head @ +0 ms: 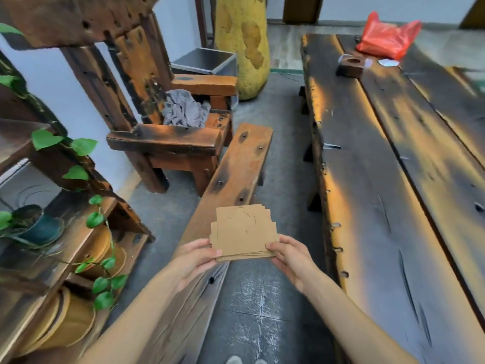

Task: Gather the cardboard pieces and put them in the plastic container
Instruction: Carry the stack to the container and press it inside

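A fanned stack of several brown cardboard pieces (242,231) is held flat in front of me, above the near end of a long wooden bench (236,169). My left hand (195,254) pinches the stack's near left corner. My right hand (290,254) grips its near right corner. Both hands are closed on the stack, thumbs on top. A dark open-topped box (204,60) stands far off behind the wooden chair; whether it is the plastic container I cannot tell.
A large dark wooden table (393,166) fills the right side, with a red plastic bag (388,36) and a small wooden block (351,64) at its far end. A wooden armchair (168,137) holds grey cloth (183,109). Shelves with plants and round baskets line the left.
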`<state>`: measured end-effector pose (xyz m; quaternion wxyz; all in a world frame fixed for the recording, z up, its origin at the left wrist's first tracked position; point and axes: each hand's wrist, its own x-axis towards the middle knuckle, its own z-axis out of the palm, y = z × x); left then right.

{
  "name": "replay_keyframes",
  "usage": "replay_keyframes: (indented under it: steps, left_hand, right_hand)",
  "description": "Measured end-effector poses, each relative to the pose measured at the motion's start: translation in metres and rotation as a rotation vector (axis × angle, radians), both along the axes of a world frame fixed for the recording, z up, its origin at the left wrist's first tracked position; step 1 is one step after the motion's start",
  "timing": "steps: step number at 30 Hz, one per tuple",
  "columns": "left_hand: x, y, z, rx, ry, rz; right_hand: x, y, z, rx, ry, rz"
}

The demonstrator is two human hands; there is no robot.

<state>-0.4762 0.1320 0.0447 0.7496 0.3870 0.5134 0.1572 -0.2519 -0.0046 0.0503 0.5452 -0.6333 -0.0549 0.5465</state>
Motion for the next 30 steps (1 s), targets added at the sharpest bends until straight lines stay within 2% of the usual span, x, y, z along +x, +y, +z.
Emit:
replay_keyframes:
  steps: [8,13,24,30]
  left_hand:
    - [0.029,-0.009,-0.017,-0.012,0.037,-0.221]
    - [0.047,-0.012,-0.028,-0.044,0.047,-0.255]
    - [0.113,-0.045,-0.041,-0.019,0.053,-0.613]
    - [0.141,-0.076,-0.044,-0.021,0.054,-0.731]
  right_hand:
    - [-0.006,-0.049,-0.016,-0.084,-0.010,-0.208]
    - [-0.011,-0.074,-0.015,-0.103,-0.002,-0.314]
    - [-0.011,-0.149,-0.020,-0.157,-0.011,-0.635]
    - [-0.009,-0.190,-0.027,-0.177,0.018,-0.776]
